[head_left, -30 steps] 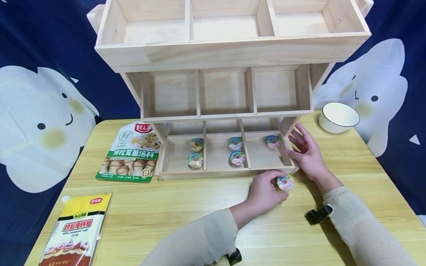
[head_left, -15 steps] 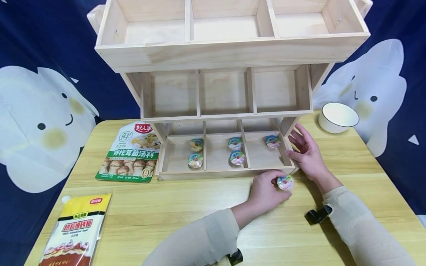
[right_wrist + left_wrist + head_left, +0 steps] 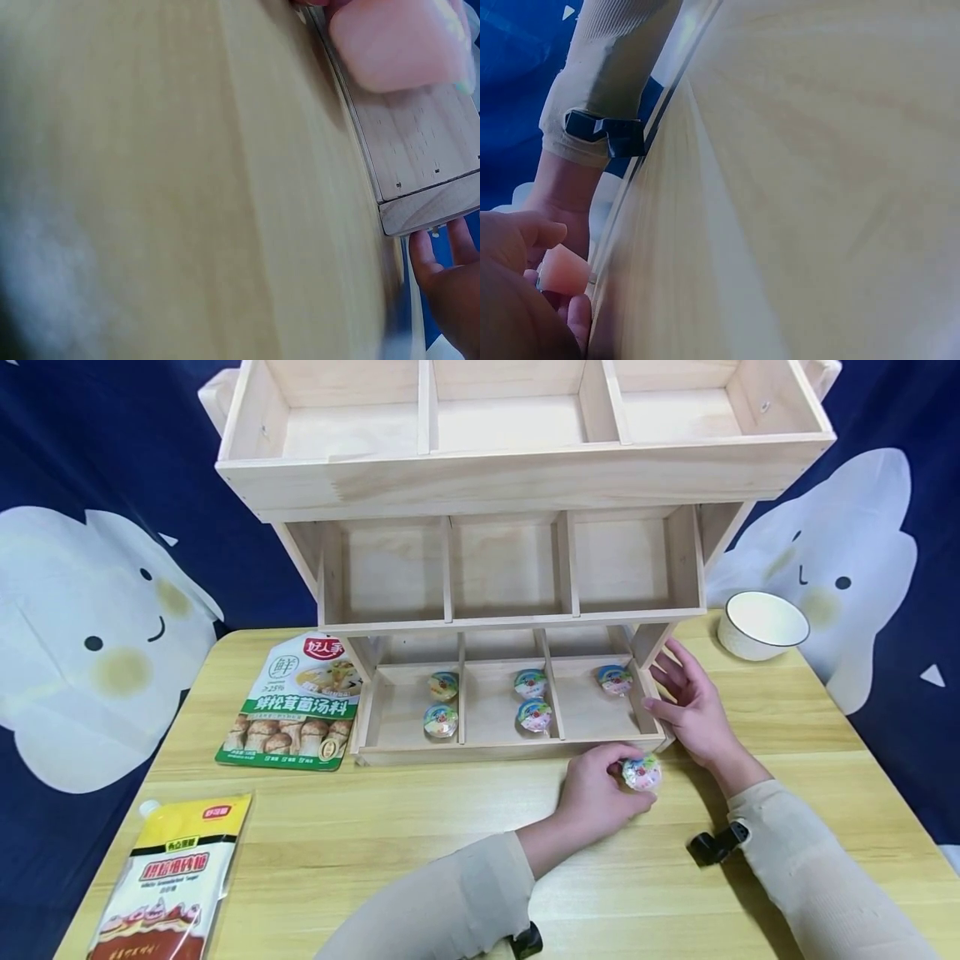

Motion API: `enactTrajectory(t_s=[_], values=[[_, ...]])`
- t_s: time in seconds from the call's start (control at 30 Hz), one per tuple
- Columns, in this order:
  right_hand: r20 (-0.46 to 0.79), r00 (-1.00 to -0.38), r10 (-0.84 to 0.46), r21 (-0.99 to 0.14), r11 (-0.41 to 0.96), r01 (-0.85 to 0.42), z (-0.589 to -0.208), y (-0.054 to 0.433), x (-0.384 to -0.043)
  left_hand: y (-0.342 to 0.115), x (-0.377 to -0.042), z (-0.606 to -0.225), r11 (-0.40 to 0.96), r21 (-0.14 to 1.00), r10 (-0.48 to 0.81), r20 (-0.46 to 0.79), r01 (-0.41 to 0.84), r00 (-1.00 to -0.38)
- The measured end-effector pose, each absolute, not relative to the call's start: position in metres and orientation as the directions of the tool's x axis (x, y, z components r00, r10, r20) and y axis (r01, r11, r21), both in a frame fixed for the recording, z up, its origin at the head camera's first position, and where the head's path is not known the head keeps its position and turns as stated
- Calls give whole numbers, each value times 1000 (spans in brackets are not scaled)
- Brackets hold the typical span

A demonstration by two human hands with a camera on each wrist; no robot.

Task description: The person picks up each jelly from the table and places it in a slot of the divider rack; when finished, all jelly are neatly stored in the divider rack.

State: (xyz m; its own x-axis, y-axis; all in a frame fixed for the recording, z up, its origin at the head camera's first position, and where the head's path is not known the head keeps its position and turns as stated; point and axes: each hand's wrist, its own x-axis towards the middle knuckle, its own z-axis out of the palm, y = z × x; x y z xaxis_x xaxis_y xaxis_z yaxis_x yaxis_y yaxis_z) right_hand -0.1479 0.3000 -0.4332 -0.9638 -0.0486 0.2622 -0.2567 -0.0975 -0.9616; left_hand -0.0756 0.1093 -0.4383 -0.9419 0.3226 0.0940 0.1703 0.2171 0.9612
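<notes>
In the head view my left hand (image 3: 600, 793) pinches a jelly cup (image 3: 642, 773) with a printed foil lid, just in front of the lower tray's right end. The cup's pink side (image 3: 564, 271) shows between thumb and fingers in the left wrist view. My right hand (image 3: 696, 710) rests against the right side of the wooden rack (image 3: 480, 747), thumb at the tray's side edge and fingers extended behind it. Seen from the right wrist, two fingers (image 3: 424, 259) touch the end panel. More jelly cups lie in the lower tray: two left, two middle (image 3: 533, 716), one right (image 3: 615, 680).
Two more compartmented tiers (image 3: 517, 485) rise above the lower tray. Left of the rack lies a green-and-white soup seasoning pouch (image 3: 292, 706), with a yellow-topped sugar pouch (image 3: 168, 885) nearer the front. A white bowl (image 3: 763, 627) stands at the back right of the table (image 3: 420, 827).
My left thumb has slid slightly right along the jelly cup, and the cup has shifted only slightly. The right hand and the other things have stayed put.
</notes>
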Motion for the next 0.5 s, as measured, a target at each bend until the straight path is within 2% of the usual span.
enactTrajectory(t_s=[0.5], values=[[252,-967,-45,-964,-106,-246,-432,300,-148,90,-78,-413,39,994,360,84,105,-929]])
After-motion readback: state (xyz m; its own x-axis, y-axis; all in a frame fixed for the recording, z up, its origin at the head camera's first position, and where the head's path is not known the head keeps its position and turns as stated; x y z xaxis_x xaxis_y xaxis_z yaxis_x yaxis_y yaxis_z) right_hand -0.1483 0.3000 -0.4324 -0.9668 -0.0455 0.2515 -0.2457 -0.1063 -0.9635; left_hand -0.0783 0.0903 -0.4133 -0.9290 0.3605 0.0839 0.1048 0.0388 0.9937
